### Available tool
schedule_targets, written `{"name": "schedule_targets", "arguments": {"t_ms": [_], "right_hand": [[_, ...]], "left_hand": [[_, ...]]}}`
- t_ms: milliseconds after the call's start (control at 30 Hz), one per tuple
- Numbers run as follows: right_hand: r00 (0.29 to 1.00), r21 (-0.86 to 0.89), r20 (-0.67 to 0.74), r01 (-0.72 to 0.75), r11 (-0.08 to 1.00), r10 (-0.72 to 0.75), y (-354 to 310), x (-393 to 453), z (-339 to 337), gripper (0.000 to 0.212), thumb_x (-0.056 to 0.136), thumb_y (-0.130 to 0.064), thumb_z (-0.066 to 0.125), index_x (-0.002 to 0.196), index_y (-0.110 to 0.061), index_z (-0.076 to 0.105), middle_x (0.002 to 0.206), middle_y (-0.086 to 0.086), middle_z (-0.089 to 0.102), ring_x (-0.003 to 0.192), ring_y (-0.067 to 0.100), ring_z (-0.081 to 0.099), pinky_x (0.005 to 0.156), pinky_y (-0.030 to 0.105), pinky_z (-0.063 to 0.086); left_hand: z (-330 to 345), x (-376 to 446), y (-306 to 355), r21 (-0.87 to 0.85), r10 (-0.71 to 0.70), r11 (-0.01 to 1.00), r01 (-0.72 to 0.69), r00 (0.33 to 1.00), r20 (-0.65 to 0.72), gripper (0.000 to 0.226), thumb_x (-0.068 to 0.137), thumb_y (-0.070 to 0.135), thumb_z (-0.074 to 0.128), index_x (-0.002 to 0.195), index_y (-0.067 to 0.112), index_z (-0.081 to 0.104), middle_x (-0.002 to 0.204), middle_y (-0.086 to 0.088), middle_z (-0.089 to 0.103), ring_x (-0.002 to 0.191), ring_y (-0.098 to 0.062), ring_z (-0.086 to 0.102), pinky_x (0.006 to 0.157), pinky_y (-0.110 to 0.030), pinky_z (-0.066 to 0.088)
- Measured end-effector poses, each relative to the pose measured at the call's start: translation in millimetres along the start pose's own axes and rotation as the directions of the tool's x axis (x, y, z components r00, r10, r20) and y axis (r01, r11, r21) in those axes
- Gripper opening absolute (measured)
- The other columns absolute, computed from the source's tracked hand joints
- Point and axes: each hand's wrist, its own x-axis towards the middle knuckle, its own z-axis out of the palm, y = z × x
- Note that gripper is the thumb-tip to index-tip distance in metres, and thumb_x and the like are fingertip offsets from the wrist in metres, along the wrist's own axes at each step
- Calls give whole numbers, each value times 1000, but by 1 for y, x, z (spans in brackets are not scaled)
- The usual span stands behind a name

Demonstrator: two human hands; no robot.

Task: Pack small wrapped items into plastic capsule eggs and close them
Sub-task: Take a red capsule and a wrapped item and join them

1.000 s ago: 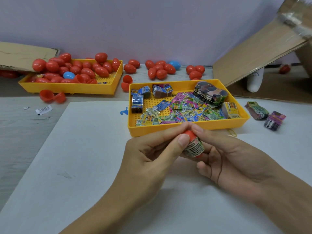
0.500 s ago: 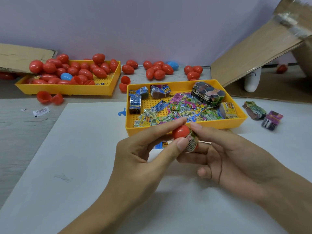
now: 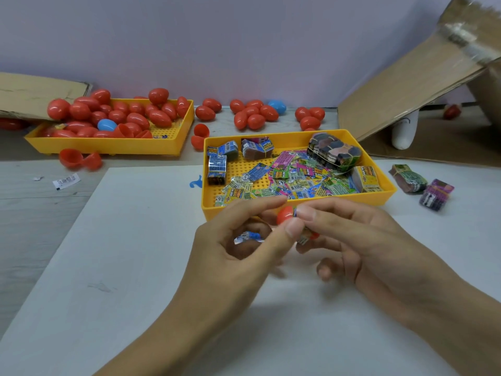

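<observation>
A: While both hands meet just in front of the near tray [image 3: 295, 210], what is each one doing?

B: Left hand [image 3: 238, 256] pinches a red egg half [image 3: 284, 214] between index finger and thumb. Right hand [image 3: 379, 251] pinches the other red half [image 3: 314, 235], with a wrapped item [image 3: 304, 238] sticking out of it. Thumb on top, fingers curled under.

A: Halves joined?

B: Touching or nearly so. Seam is hidden behind the 2 thumbs, so cannot tell if it is closed.

A: Anything else in the left hand?

B: Blue and white packet [image 3: 248, 236] shows behind its curled fingers. Cannot tell if it is held or lying on the white sheet [image 3: 135, 267] below.

A: Supply?

B: Near tray is yellow and holds loose flat packets [image 3: 292, 180], several banded bundles [image 3: 334, 153] and small blue boxes [image 3: 217, 169]. 2 more bundles [image 3: 408, 178] lie on the sheet right of it.

A: Eggs?

B: Far tray [image 3: 108, 145], also yellow, back left, is piled with closed red eggs [image 3: 135, 118] plus 1 blue egg [image 3: 106, 124]. An open red egg [image 3: 80, 158] lies in front of it, another [image 3: 200, 135] between the 2 trays. More closed eggs [image 3: 254, 115] sit along the wall behind the near tray, 1 of them blue.

A: Surroundings?

B: Cardboard flap [image 3: 406, 99] leans at the right, flat cardboard [image 3: 32, 93] at far left. Small paper label [image 3: 66, 181] on the table [image 3: 40, 213], left of the sheet.
</observation>
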Motion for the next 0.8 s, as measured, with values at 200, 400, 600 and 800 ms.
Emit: {"name": "schedule_targets", "arguments": {"t_ms": [200,400,600,800], "right_hand": [[996,111,39,-90,990,86,-3,3,2,38,69,-48,70,86,-15,80,81,9,72,63,14,67,38,21,47],[995,-30,67,-66,997,68,-3,1,4,42,76,-51,64,84,-13,79,79,15,72,58,15,64,38,23,47],[998,-87,6,56,995,-55,0,0,1,32,72,-40,78,82,-10,79,78,10,72,60,16,65,40,24,46],[924,-294,-5,365,883,-383,13,-1,0,34,65,-20,83,98,-23,76,86,1,73,83,15,69,56,27,56]], "left_hand": [[-1,0,-1,-30,77,997,-77,997,-18,33,72,14,78,104,22,78,85,-7,66,68,-23,67,64,-20,57],[-1,0,0,-30,108,994,-109,994,-19,30,68,16,81,98,17,78,84,-10,66,68,-16,67,62,-21,56],[-3,2,0,-176,-96,979,98,995,23,32,78,39,69,100,17,78,77,-15,67,63,-23,67,62,-32,58],[-4,6,2,-166,-271,946,277,961,61,60,78,60,60,84,2,71,63,-18,61,50,-29,62,54,-42,57]]}}
